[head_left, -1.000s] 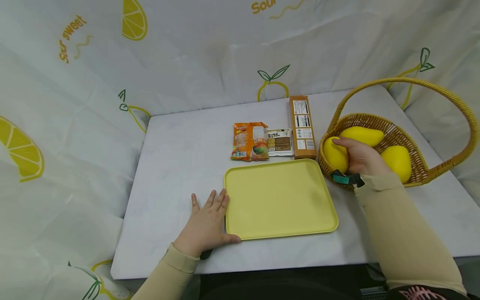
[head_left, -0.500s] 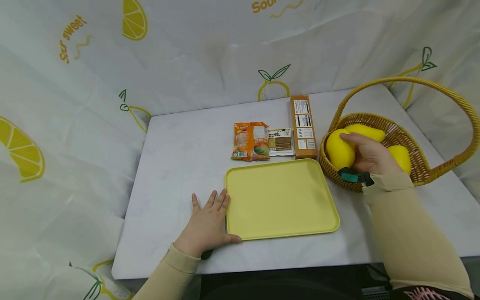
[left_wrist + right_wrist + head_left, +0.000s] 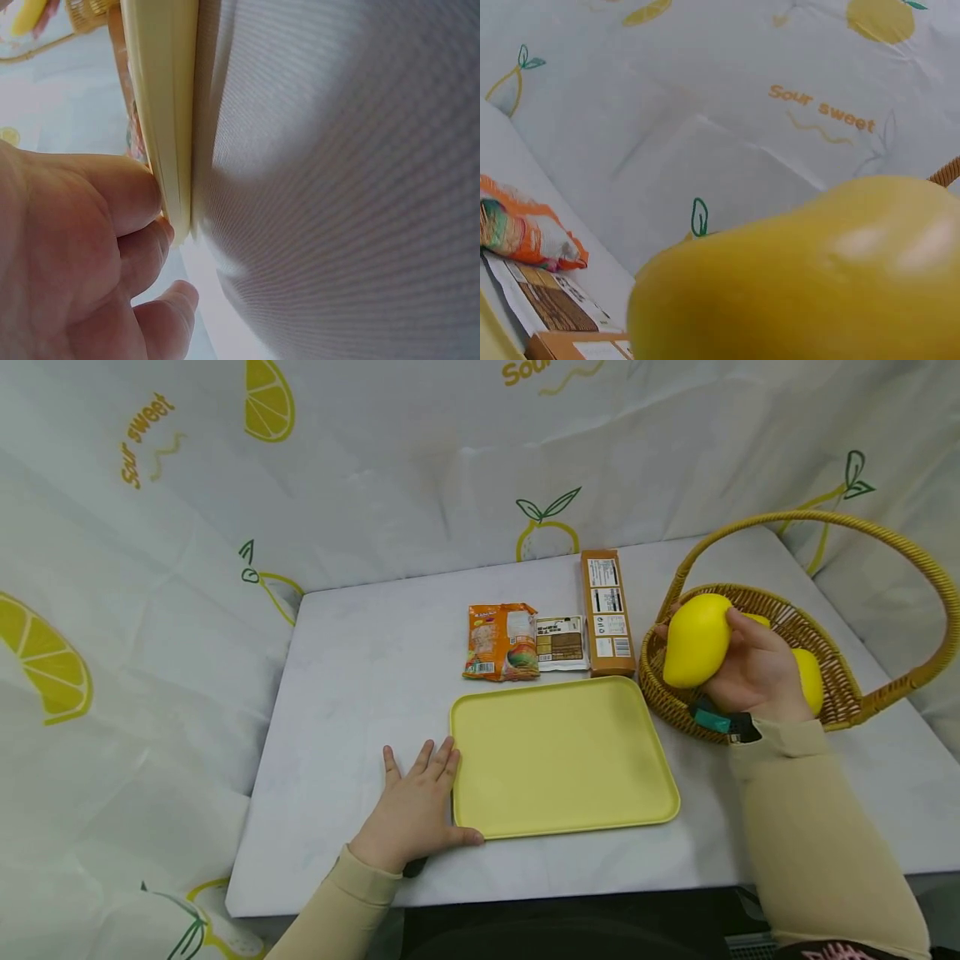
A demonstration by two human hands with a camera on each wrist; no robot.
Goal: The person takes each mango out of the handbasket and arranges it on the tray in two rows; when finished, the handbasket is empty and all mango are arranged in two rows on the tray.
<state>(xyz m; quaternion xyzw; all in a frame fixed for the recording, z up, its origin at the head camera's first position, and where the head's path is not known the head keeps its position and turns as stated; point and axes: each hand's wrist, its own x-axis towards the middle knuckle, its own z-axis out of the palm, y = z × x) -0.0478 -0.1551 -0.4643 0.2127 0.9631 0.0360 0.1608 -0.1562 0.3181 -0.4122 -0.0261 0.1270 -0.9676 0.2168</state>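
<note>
A plump yellow mango [image 3: 696, 639] is held in my right hand [image 3: 757, 672], fingers and thumb around it, over the left side of the wicker basket [image 3: 843, 697]. In the right wrist view the same mango [image 3: 802, 285] fills the lower right, hiding the fingers. Behind the hand, parts of two more mangoes show in the basket, one at the back [image 3: 757, 620] and one at the right [image 3: 808, 681]. With fingers spread, my left hand [image 3: 412, 810] touches the left edge of a yellow tray [image 3: 562, 760]; its fingertips meet the tray's side [image 3: 161, 97] in the left wrist view.
Behind the tray lie an orange snack bag [image 3: 500, 643], a white-and-brown packet [image 3: 561, 643] and a long brown box [image 3: 607, 614]. The basket's tall handle [image 3: 911, 547] arches over the right side. A lemon-print cloth [image 3: 390, 485] hangs behind the white table [image 3: 337, 693].
The right hand has lifted the mango up from the basket and turned it more upright, moving slightly right. My left hand and the tray stay where they were.
</note>
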